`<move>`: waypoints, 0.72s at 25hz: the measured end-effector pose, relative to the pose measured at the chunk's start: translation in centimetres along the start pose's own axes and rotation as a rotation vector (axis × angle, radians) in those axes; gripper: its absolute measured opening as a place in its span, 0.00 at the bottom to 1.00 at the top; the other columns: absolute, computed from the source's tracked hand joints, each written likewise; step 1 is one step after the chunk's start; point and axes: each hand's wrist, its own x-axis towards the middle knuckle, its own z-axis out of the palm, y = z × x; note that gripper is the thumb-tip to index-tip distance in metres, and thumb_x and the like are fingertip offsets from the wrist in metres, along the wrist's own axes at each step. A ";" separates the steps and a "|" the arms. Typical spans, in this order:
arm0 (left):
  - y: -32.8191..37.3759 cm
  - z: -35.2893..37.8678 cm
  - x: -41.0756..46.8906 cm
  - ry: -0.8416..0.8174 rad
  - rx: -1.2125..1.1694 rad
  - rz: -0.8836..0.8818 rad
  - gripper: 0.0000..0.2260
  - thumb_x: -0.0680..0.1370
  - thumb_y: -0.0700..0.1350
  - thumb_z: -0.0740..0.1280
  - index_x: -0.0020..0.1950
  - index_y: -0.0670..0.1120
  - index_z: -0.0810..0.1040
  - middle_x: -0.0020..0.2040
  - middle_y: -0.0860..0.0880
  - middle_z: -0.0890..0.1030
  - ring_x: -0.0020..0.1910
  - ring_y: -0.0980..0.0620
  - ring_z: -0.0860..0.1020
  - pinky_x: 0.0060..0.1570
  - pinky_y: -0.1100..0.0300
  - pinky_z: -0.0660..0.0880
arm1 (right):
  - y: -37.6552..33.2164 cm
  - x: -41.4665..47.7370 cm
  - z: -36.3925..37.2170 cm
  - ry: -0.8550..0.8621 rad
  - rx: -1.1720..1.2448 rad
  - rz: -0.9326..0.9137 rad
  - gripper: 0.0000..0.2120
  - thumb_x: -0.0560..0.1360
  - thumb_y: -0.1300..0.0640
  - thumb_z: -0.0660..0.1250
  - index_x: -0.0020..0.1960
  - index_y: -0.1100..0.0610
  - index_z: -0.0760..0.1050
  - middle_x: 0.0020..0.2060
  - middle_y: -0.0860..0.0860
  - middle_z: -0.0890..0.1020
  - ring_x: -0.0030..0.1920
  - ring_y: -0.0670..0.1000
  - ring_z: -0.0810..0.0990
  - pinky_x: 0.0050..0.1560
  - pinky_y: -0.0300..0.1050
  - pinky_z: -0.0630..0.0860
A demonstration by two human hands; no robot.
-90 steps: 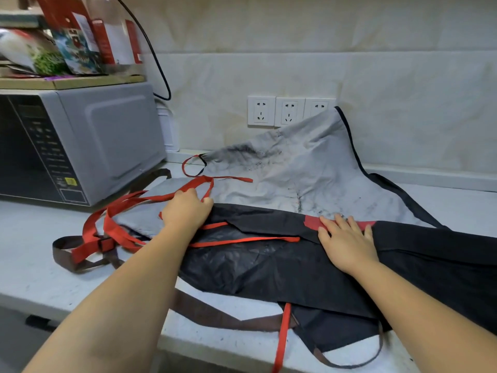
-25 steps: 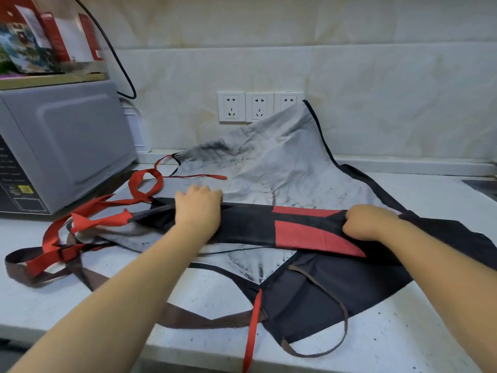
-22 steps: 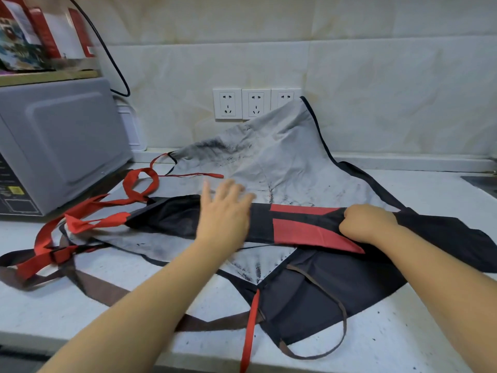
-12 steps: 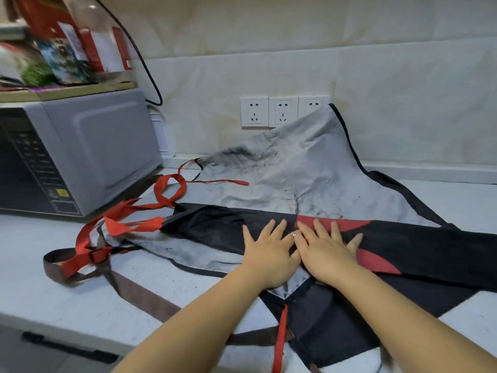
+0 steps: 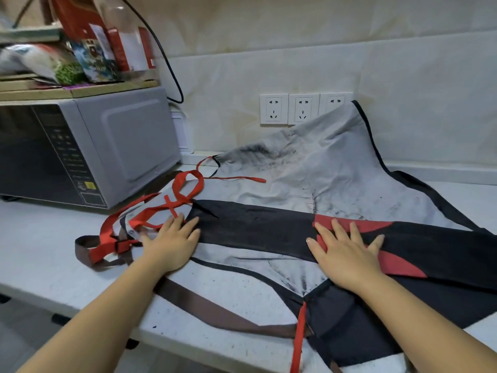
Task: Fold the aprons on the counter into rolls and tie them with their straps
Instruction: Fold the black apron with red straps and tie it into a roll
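A black apron with red patches (image 5: 258,227) lies folded into a long band across the white counter (image 5: 40,238). Under it spreads a stained grey apron (image 5: 322,168), its top leaning on the wall. My left hand (image 5: 172,242) presses flat on the band's left end, fingers spread. My right hand (image 5: 347,251) presses flat on the band's middle, over a red patch. Red straps (image 5: 172,205) lie tangled to the left of the band. Brown straps (image 5: 215,310) run along the counter's front edge, and a red strap (image 5: 298,343) hangs over it.
A grey microwave (image 5: 88,149) stands at the left with packets and boxes (image 5: 88,49) stacked on top. Three wall sockets (image 5: 304,109) sit behind the grey apron. A black cable (image 5: 166,60) runs down the wall.
My hands were side by side on the band's middle half a second ago. The left hand has slid to the band's left end and the right hand a little to the right, flattening the fold.
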 end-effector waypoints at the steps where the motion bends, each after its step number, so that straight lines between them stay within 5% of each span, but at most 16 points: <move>1: -0.8 -0.1 0.3 -0.001 0.008 0.006 0.23 0.83 0.58 0.41 0.79 0.61 0.47 0.81 0.53 0.45 0.79 0.49 0.45 0.71 0.30 0.42 | 0.0 0.0 0.0 0.000 0.003 -0.002 0.29 0.77 0.32 0.40 0.76 0.37 0.46 0.78 0.47 0.45 0.77 0.57 0.41 0.68 0.74 0.37; 5: -0.7 -1.0 0.4 0.122 -0.067 -0.066 0.22 0.83 0.45 0.52 0.77 0.54 0.61 0.77 0.48 0.63 0.75 0.44 0.61 0.71 0.35 0.58 | -0.2 -0.2 -0.1 -0.014 0.003 -0.013 0.29 0.77 0.33 0.40 0.77 0.37 0.47 0.78 0.48 0.46 0.77 0.58 0.40 0.68 0.74 0.36; 7: 2.1 -2.0 -1.1 0.283 0.085 -0.170 0.24 0.79 0.43 0.59 0.75 0.53 0.64 0.72 0.47 0.69 0.70 0.43 0.65 0.67 0.41 0.64 | -0.5 -0.2 0.0 -0.019 0.000 -0.013 0.29 0.77 0.33 0.40 0.77 0.38 0.47 0.79 0.48 0.46 0.77 0.58 0.40 0.67 0.74 0.34; 9: 7.7 -2.2 -3.1 0.549 0.156 0.023 0.23 0.77 0.46 0.63 0.73 0.52 0.67 0.68 0.48 0.73 0.66 0.44 0.67 0.61 0.46 0.64 | -0.3 -0.1 -0.1 -0.032 0.007 -0.014 0.28 0.79 0.36 0.40 0.77 0.39 0.47 0.78 0.49 0.46 0.77 0.59 0.39 0.66 0.74 0.32; 11: 15.0 -1.2 -4.5 0.676 -0.108 0.433 0.19 0.78 0.44 0.63 0.70 0.50 0.73 0.66 0.49 0.76 0.65 0.46 0.70 0.61 0.50 0.65 | -0.4 0.3 -0.1 -0.025 0.112 -0.019 0.25 0.81 0.41 0.40 0.77 0.42 0.51 0.78 0.49 0.50 0.77 0.58 0.42 0.67 0.72 0.32; 13: 21.8 -0.5 -5.9 0.353 -0.509 0.623 0.18 0.81 0.43 0.59 0.71 0.47 0.72 0.69 0.50 0.74 0.68 0.50 0.70 0.65 0.58 0.64 | 0.2 0.2 -0.5 0.089 0.436 0.033 0.22 0.82 0.48 0.44 0.75 0.48 0.60 0.74 0.50 0.64 0.76 0.56 0.55 0.73 0.65 0.41; 15: 26.1 0.9 -6.2 0.100 -0.646 0.638 0.20 0.83 0.44 0.56 0.76 0.49 0.65 0.73 0.51 0.69 0.72 0.53 0.66 0.68 0.61 0.61 | 2.5 -0.5 -1.7 0.265 0.929 0.172 0.19 0.83 0.54 0.48 0.71 0.53 0.66 0.68 0.51 0.73 0.69 0.53 0.69 0.72 0.51 0.59; 17: 28.0 2.8 -5.7 0.121 -0.365 0.642 0.22 0.83 0.49 0.54 0.78 0.54 0.58 0.78 0.53 0.62 0.76 0.53 0.58 0.74 0.47 0.54 | 6.2 -1.7 -2.4 0.376 1.016 0.225 0.19 0.82 0.57 0.51 0.70 0.54 0.68 0.68 0.50 0.73 0.68 0.51 0.69 0.69 0.44 0.63; 18: 28.0 3.6 -5.5 0.132 -0.181 0.648 0.23 0.83 0.54 0.52 0.78 0.58 0.55 0.79 0.54 0.58 0.78 0.53 0.54 0.74 0.39 0.49 | 8.3 -2.0 -2.5 0.387 0.844 0.203 0.19 0.82 0.57 0.52 0.71 0.53 0.68 0.70 0.50 0.71 0.70 0.52 0.67 0.71 0.44 0.61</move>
